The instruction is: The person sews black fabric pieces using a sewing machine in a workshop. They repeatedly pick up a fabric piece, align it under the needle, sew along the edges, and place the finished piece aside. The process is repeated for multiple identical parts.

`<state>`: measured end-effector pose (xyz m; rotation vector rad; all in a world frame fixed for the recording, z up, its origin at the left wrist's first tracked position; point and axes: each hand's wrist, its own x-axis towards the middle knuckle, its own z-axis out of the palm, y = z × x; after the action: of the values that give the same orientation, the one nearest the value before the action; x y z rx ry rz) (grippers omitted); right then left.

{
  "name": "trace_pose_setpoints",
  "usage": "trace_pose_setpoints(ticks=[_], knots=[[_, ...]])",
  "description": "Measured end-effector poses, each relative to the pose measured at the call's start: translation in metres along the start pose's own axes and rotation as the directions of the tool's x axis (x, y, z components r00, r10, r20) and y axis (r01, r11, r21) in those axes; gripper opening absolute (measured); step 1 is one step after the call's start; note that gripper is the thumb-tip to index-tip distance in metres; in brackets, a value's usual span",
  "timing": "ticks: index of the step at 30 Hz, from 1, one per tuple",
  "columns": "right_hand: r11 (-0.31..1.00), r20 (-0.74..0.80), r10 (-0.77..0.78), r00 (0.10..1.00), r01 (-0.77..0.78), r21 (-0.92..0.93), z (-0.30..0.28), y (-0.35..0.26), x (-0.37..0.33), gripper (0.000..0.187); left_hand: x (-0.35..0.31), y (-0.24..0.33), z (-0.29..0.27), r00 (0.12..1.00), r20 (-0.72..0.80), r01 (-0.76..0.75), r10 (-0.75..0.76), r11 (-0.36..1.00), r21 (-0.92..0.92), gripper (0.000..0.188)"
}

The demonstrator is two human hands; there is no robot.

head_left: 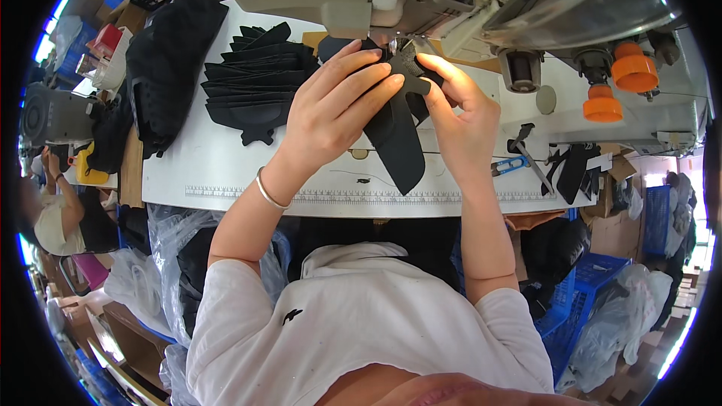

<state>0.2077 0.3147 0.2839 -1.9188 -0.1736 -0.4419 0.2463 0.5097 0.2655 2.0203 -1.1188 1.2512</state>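
Close to the sewing machine's needle area [392, 41], a black fabric piece [397, 146] is between my hands, its long rounded flap pointing toward me. Bent over its upper left part are the fingers of my left hand [335, 109], closed on it; the thumb is hidden. My right hand [462, 113] pinches the right side between thumb and forefinger, beside a small dark grey textured patch [408, 62]. Left of my left hand lies a fanned stack of black cut pieces [256, 79]. My fingers and the machine head partly cover the piece's far end.
The white table [301, 184] has a ruler strip [361, 195] along its near edge. Blue thread snips [510, 165] and black scraps [575, 173] lie right. A black cloth bundle [169, 68] is at far left. Orange-capped fittings [634, 68] hang at upper right. Another person [64, 210] sits leftward.
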Motion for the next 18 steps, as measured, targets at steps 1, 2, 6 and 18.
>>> trace_pose_setpoints(ticks=[1, 2, 6, 18], knots=[[1.0, 0.006, 0.011, 1.0, -0.011, -0.007, -0.0007, -0.0012, -0.0003, 0.035, 0.0006, 0.0004, -0.0006, 1.0, 0.002, 0.004, -0.004, 1.0, -0.007, 0.034], [1.0, 0.011, 0.022, 1.0, -0.022, -0.014, -0.0012, -0.0022, -0.0007, 0.035, 0.0012, 0.0006, -0.0011, 1.0, 0.004, 0.007, -0.007, 1.0, -0.014, 0.034], [1.0, -0.003, 0.03, 1.0, -0.03, -0.007, -0.0005, -0.0048, -0.0025, 0.034, 0.0019, -0.0023, -0.0047, 0.999, 0.044, 0.0, 0.002, 0.999, -0.041, 0.038], [1.0, -0.012, 0.023, 1.0, -0.023, 0.011, 0.0015, -0.0025, -0.0016, 0.033, 0.0005, -0.0027, -0.0026, 1.0, 0.025, 0.003, -0.002, 0.999, -0.033, 0.037]])
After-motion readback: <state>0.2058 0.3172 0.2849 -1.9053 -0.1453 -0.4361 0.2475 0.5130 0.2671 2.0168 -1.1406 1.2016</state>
